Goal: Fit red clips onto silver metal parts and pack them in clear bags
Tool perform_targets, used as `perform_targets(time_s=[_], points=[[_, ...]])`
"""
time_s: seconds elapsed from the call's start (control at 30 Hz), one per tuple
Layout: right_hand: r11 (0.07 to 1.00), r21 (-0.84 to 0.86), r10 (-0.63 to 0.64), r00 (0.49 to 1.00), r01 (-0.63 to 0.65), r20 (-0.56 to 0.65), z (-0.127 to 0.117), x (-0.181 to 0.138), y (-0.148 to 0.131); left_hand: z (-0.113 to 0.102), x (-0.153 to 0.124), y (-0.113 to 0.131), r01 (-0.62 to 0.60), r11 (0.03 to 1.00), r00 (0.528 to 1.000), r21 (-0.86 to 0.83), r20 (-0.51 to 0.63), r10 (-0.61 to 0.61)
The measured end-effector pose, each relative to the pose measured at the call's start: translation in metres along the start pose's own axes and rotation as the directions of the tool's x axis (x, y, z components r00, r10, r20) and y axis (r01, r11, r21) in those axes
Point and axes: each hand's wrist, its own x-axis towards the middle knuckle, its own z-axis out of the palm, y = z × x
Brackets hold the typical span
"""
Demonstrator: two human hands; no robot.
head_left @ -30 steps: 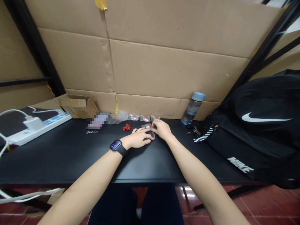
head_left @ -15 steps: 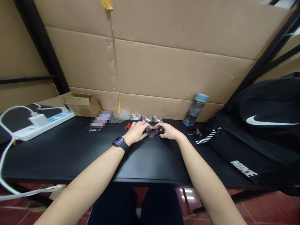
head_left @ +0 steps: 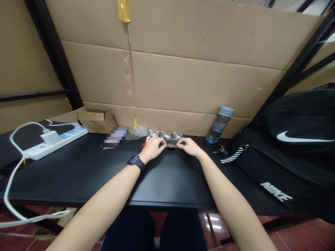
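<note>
A small clear plastic bag (head_left: 171, 143) is stretched between my two hands, low over the black table. My left hand (head_left: 154, 147), with a dark watch on its wrist, pinches the bag's left edge between thumb and finger. The right edge is pinched by my right hand (head_left: 190, 146). Something red shows faintly in or behind the bag; I cannot tell which. Just behind stand three clear packets (head_left: 165, 135) in a row, with silvery and red contents. A red bundle (head_left: 143, 144) lies beside my left hand, partly hidden by it.
A crumpled clear bag (head_left: 138, 131) and an open cardboard box (head_left: 97, 120) sit left at the back. A white power strip (head_left: 56, 143) is farther left. On the right are a water bottle (head_left: 220, 125), keys (head_left: 223, 150) and a black backpack (head_left: 288, 157). Cardboard (head_left: 167, 80) walls the back.
The clear bag has been drawn flat between my hands and now looks wider and shallower. Both hands have closed into pinches at its sides. The camera view has shifted slightly.
</note>
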Motion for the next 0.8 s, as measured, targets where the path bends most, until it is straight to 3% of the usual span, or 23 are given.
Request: perform_targets(time_s=[0.1,0.2,0.3,0.47,0.57,0.67,0.8], points=[[1.0,-0.001,0.02,1.0,-0.02,0.004,-0.002,0.0,-0.002,0.003,0.0,0.001,0.085,0.988,0.995,-0.131,-0.034,-0.09],[0.992,-0.11,0.057,0.998,-0.057,-0.005,0.003,0.0,-0.005,0.006,-0.001,0.003,0.176,0.972,0.983,-0.155,-0.031,-0.183],[0.971,-0.209,0.111,0.993,-0.119,-0.049,0.015,0.001,-0.007,0.009,-0.002,0.005,0.218,0.975,0.976,-0.043,0.028,-0.217],[0.929,-0.323,0.135,0.977,-0.182,-0.164,0.035,-0.001,-0.016,0.013,-0.007,0.008,0.103,0.969,0.991,0.223,0.064,-0.12],[0.928,-0.365,-0.007,0.979,-0.07,-0.206,0.037,-0.002,-0.022,0.014,-0.009,0.007,0.061,0.956,0.993,0.288,0.076,-0.086],[0.927,-0.356,-0.154,0.985,0.115,-0.083,0.034,-0.006,-0.025,0.013,-0.009,0.006,0.049,0.957,0.993,0.285,0.085,-0.076],[0.917,-0.362,-0.172,0.985,0.166,0.016,0.034,-0.01,-0.025,0.013,-0.007,0.005,-0.001,0.972,0.991,0.233,0.131,-0.03]])
